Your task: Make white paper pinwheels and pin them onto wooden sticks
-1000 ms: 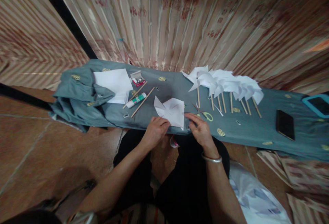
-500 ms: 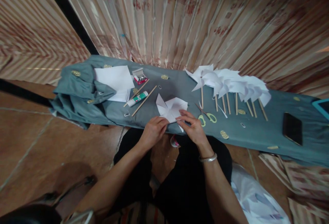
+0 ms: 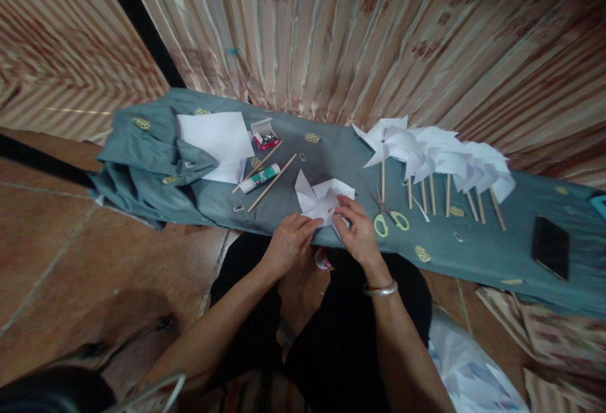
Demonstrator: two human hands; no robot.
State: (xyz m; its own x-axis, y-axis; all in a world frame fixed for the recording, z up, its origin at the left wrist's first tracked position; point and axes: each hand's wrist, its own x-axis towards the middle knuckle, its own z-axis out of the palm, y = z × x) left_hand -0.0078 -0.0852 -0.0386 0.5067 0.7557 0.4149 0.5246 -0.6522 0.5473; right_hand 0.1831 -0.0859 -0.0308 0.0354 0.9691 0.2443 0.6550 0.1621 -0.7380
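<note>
A white paper pinwheel [image 3: 322, 197] without a stick lies at the near edge of the cloth-covered bench, its folded points spread. My left hand [image 3: 294, 239] has its fingers closed on the pinwheel's near left edge. With bent fingers, my right hand [image 3: 353, 227] grips the right side of the same paper and partly hides it. Just right of that hand are scissors [image 3: 389, 216] with yellow-green handles. To the left, a glue stick [image 3: 259, 178] rests between two wooden sticks [image 3: 272, 182].
Several finished pinwheels [image 3: 435, 154] on sticks overlap along the back right. A phone [image 3: 550, 247] lies farther right. White paper sheets [image 3: 215, 138] and a small open box [image 3: 265, 135] of metal pins sit on the left. Behind the bench hangs a striped curtain [image 3: 303, 34].
The view has shifted slightly, so the bench items appear a little farther right. Both hands stay at the pinwheel; the left fingers now reach a bit farther in over its near edge.
</note>
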